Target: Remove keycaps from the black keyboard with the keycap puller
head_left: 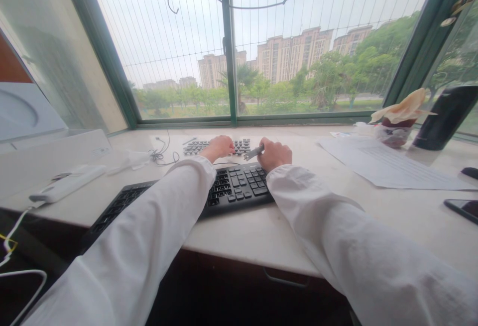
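Observation:
A black keyboard (pixel 239 184) lies at an angle along the table's front edge, partly covered by my left sleeve. Its number pad still carries keycaps, while many positions farther left show bare sockets. Beyond it, loose dark keycaps (pixel 192 147) are set out in rows on the tabletop. My left hand (pixel 219 147) is over these rows with its fingers drawn together and pointing down; whatever is between the fingertips is hidden. Just above the number pad, my right hand (pixel 275 155) is closed around a grey tool (pixel 254 153) with a notched tip, which points left toward the keycaps.
A thin cable (pixel 160 154) coils left of the keycaps, near a white power strip (pixel 70 182) and a white box (pixel 84 149). Printed paper (pixel 384 164), a plastic cup (pixel 394 134), a black bottle (pixel 446 117) and a phone (pixel 463 208) are on the right. A window stands behind.

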Tool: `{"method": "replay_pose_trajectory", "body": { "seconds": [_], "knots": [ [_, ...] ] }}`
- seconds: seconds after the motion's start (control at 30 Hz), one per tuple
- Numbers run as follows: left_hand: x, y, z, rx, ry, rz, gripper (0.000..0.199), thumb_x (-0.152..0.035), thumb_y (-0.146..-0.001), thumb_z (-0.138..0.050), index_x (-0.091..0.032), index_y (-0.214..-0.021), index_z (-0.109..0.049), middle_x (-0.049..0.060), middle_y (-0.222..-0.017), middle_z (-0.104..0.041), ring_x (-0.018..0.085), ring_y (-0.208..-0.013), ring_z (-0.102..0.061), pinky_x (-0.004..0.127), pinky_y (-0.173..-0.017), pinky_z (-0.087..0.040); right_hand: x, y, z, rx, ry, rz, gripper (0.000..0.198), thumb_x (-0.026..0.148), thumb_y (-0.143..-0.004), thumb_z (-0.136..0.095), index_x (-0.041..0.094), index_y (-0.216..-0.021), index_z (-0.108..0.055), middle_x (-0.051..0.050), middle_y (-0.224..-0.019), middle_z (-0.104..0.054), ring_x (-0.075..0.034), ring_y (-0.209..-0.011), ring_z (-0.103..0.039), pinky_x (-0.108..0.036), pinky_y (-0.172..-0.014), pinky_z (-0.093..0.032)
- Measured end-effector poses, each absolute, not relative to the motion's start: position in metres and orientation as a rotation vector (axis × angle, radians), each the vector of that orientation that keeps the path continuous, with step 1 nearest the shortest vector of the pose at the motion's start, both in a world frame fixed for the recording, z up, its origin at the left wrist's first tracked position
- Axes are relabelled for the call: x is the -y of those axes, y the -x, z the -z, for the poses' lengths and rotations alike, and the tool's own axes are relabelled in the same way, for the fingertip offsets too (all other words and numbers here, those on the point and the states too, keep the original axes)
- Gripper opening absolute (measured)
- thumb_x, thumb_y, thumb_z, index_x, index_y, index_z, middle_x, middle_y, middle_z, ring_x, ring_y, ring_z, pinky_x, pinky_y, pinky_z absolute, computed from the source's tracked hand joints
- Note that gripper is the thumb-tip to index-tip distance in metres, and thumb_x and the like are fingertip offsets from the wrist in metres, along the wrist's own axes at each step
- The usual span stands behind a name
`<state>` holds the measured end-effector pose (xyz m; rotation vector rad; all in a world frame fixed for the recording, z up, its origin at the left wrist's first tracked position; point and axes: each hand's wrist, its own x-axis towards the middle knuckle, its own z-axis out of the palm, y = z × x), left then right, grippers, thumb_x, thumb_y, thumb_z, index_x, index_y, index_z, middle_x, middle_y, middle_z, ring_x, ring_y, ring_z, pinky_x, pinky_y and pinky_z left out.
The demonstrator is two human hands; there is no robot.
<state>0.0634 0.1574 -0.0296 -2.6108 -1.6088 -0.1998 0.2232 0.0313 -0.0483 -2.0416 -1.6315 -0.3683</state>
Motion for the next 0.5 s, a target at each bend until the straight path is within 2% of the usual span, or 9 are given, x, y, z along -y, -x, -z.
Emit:
{"method": "replay_pose_trajectory", "body": {
  "seconds": [0.5],
  "knots": [
    [-0.1537, -0.0622, 0.0284, 1.545, 2.635, 0.160, 0.020, -0.034, -0.081, -0.065, -0.028, -0.097, -0.075, 0.004, -0.110, -0.071, 0.022, -0.102, -0.063, 0.028, -0.089, -0.048, -0.0326, -0.2229, 0.0487, 1.644, 2.043, 0.358, 0.020, 0.025, -0.082, -0.049, 0.025, -0.096, -0.062, -0.009, -0.088, -0.069, -0.027, -0.087, -0.064, -0.036, -0.076, -0.041]
  ]
}}
